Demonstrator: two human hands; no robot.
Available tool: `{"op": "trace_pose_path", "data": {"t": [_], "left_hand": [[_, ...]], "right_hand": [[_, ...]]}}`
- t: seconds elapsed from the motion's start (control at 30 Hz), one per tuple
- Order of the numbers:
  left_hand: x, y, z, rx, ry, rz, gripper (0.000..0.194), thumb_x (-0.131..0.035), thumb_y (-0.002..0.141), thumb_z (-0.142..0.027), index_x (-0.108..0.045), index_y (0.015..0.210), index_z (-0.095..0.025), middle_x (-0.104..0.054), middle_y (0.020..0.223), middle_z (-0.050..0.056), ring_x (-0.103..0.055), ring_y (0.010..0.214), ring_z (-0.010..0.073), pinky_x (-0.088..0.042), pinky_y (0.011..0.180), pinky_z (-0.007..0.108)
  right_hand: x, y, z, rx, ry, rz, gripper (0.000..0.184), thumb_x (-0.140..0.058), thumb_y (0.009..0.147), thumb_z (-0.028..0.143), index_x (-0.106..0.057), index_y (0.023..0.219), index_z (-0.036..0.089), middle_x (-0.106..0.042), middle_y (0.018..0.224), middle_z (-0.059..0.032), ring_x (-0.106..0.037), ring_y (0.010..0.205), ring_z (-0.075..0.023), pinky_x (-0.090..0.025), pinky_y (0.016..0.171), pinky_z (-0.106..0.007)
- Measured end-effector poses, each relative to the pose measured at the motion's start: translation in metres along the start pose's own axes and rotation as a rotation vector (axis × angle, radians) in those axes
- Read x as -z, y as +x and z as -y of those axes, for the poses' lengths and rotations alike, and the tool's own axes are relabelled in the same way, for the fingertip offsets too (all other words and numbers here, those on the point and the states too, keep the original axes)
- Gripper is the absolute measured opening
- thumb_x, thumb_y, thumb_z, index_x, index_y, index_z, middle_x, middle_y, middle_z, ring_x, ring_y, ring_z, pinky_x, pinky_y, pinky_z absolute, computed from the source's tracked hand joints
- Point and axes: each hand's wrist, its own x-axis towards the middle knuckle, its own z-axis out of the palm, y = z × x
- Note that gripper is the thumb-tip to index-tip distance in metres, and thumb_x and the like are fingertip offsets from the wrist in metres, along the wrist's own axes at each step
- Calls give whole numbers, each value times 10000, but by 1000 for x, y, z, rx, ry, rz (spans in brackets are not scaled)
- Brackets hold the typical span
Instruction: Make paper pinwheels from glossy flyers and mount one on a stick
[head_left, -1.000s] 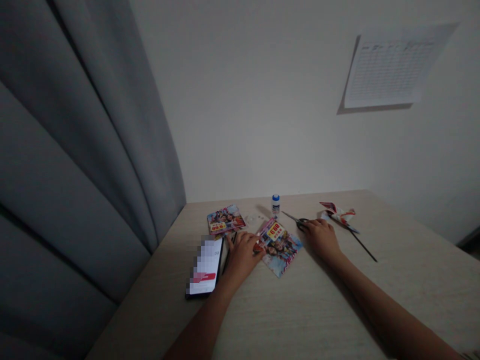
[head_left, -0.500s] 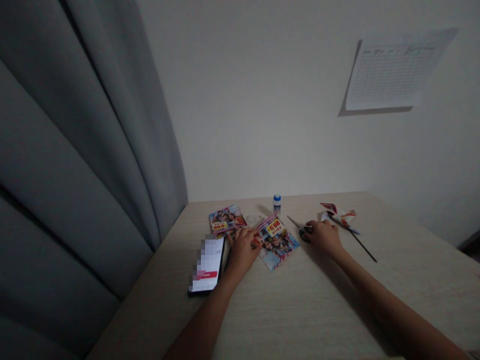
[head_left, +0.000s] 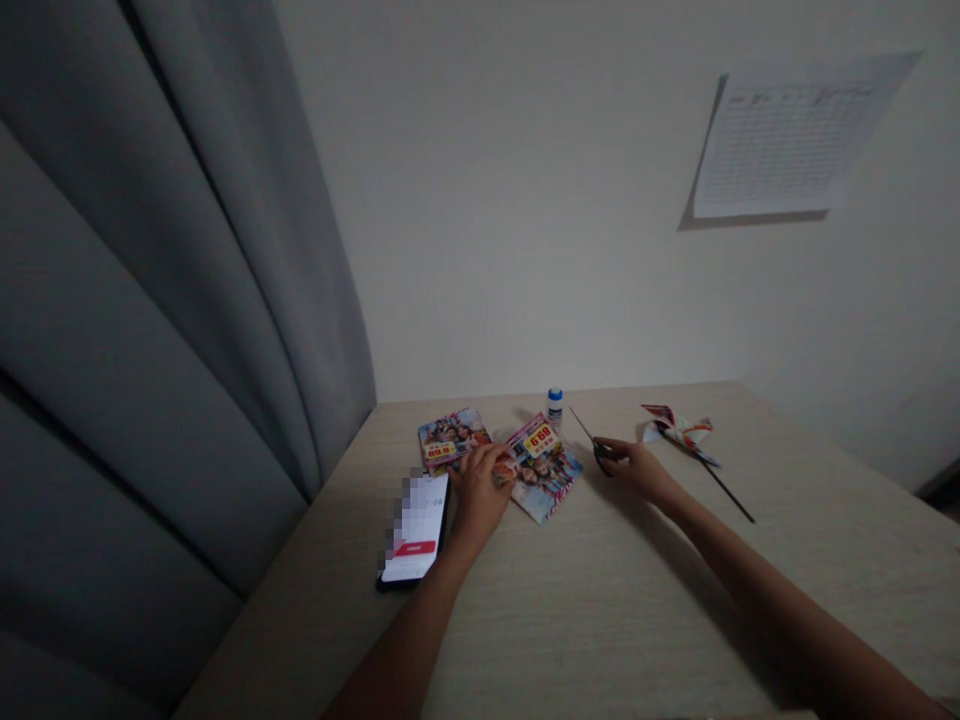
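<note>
My left hand [head_left: 482, 490] is closed on the left edge of a colourful printed sheet of paper [head_left: 544, 475], with the fingertips partly hidden. The sheet carries a photo of people and a yellow price patch. In my right hand [head_left: 636, 466] are scissors [head_left: 601, 456], gripped by their dark handles, with the thin blades pointing up and left, away from me. The scissors are to the right of the sheet, apart from it. Beside my left wrist lies a phone [head_left: 415, 530] with a lit screen.
Another printed sheet or stack [head_left: 452, 435] lies behind the phone. A glue bottle [head_left: 554, 404] with a blue cap stands near the wall. At the right lies a paper pinwheel [head_left: 681, 430] on a dark stick. Grey curtain [head_left: 225, 250] hangs at the table's left edge.
The sheet has moved left and slightly away from me with my left hand. My right hand has raised the scissors, turning their blades more steeply upward.
</note>
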Motion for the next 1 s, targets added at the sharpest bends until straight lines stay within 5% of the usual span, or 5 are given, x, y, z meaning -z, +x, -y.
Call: {"op": "trace_pose_path", "data": {"t": [0.3, 0.6, 0.77, 0.87, 1.0], "left_hand": [[5, 1, -3, -17, -53, 3, 484, -724, 739, -111, -661, 1193, -265, -646, 1297, 52, -507, 1268, 291, -321, 1108, 526], [3, -1, 0, -34, -48, 15, 482, -709, 766, -114, -657, 1213, -287, -621, 1347, 38, -457, 1323, 285, -289, 1144, 541], [-2, -4, 4, -7, -115, -153, 465, -735, 757, -146, -655, 1205, -240, -544, 1374, 104, -482, 1309, 286, -377, 1118, 485], [-6, -4, 8, 111, -241, -178, 423, -727, 784, -214, -628, 1195, -189, -595, 1246, 121, -613, 1119, 250, -514, 970, 428], [-11, -2, 8, 411, -553, 59, 393, -686, 814, -291, -609, 1175, -155, -682, 1077, 103, -673, 711, 159, -552, 571, 279]], "right_hand": [[-16, -2, 20, 99, -93, -223, 391, -638, 814, 305, -733, 1191, 265, -765, 1008, -87, -665, 1005, -272, -456, 921, -396], [-28, -3, 24, 148, -11, -230, 395, -594, 805, 228, -753, 1165, 259, -764, 932, -70, -660, 907, -230, -462, 914, -361], [-25, 1, 17, 135, 100, -240, 383, -609, 790, 248, -766, 1140, 229, -767, 952, -73, -666, 898, -247, -494, 893, -384], [-23, 5, 10, 137, 220, -226, 398, -628, 775, 253, -761, 1148, 216, -765, 975, -71, -667, 919, -258, -510, 888, -395], [-20, 10, 2, 153, 392, -182, 432, -661, 759, 302, -750, 1165, 187, -761, 1016, -90, -674, 948, -264, -526, 878, -391]]}}
